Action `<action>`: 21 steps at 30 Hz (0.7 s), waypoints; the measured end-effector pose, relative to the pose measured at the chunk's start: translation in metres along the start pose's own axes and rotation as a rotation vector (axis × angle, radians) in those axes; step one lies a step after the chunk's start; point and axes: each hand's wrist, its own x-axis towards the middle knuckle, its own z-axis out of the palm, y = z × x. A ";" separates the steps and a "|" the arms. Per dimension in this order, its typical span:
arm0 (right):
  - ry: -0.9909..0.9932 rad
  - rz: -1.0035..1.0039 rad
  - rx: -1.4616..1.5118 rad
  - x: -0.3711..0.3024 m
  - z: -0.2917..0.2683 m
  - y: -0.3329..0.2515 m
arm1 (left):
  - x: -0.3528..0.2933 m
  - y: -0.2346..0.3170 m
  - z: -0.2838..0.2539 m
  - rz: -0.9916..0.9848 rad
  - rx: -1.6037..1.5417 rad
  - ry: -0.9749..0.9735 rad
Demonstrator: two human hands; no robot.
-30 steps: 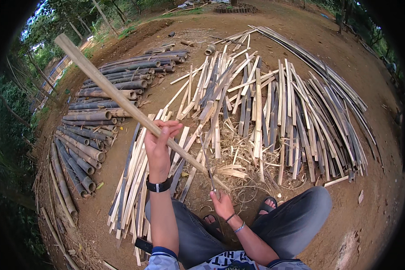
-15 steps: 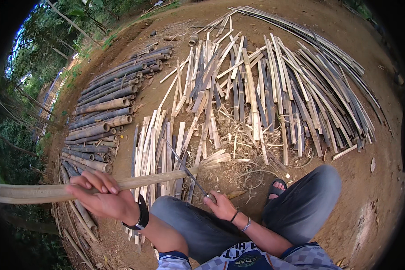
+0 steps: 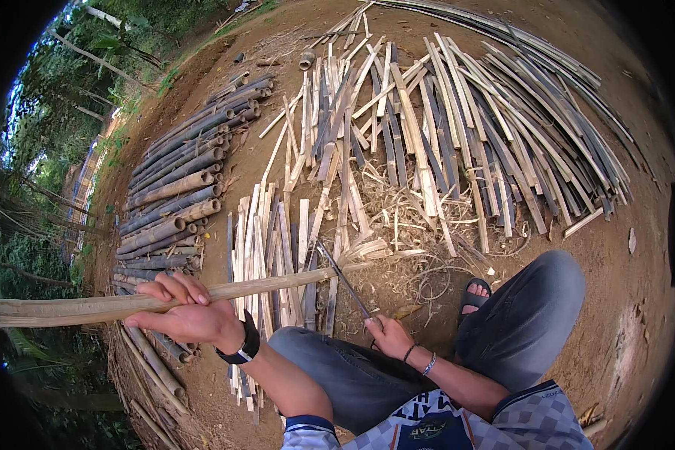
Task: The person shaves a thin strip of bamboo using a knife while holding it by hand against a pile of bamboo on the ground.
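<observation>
My left hand [image 3: 191, 311] is closed around a long pale bamboo strip [image 3: 75, 309], palm up and fingers curled over it. The strip runs crosswise from the left side to the middle, its right end above the wood shavings [image 3: 401, 202]. Over my lap, my right hand [image 3: 391, 335] grips a long thin-bladed knife [image 3: 349, 288]; its handle is mostly hidden in my fist. The blade slants up to the left and crosses the strip near its right end. Under the strip lies a bundle of split bamboo slats [image 3: 259, 240].
Dark bamboo poles [image 3: 176, 180] are stacked at the left. A broad spread of split bamboo strips [image 3: 495, 142] covers the ground ahead and to the right. My bent knees [image 3: 532, 315] and a sandalled foot [image 3: 474, 295] are close by. Trees [image 3: 45, 202] stand at the far left.
The knife blade has turned steeper and its crossing point has shifted toward the strip's right end. Both hands keep their grips. The whole view has tilted slightly.
</observation>
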 end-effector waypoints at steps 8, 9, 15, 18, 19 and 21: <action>-0.139 0.084 0.269 -0.004 -0.003 -0.014 | -0.005 -0.001 0.019 0.012 0.013 -0.052; -0.200 0.143 0.424 -0.003 -0.004 -0.014 | -0.005 -0.002 0.022 0.015 0.027 -0.048; -0.379 0.458 1.197 0.006 -0.024 -0.012 | 0.001 -0.009 0.026 0.006 0.016 -0.086; -0.274 0.343 0.912 -0.001 -0.018 -0.020 | -0.002 -0.008 0.027 0.006 0.026 -0.080; -0.213 0.209 0.654 0.001 -0.012 -0.019 | -0.003 -0.007 0.028 0.009 0.036 -0.072; -0.206 0.082 0.498 -0.013 -0.004 -0.031 | -0.007 -0.007 0.029 0.011 0.060 -0.056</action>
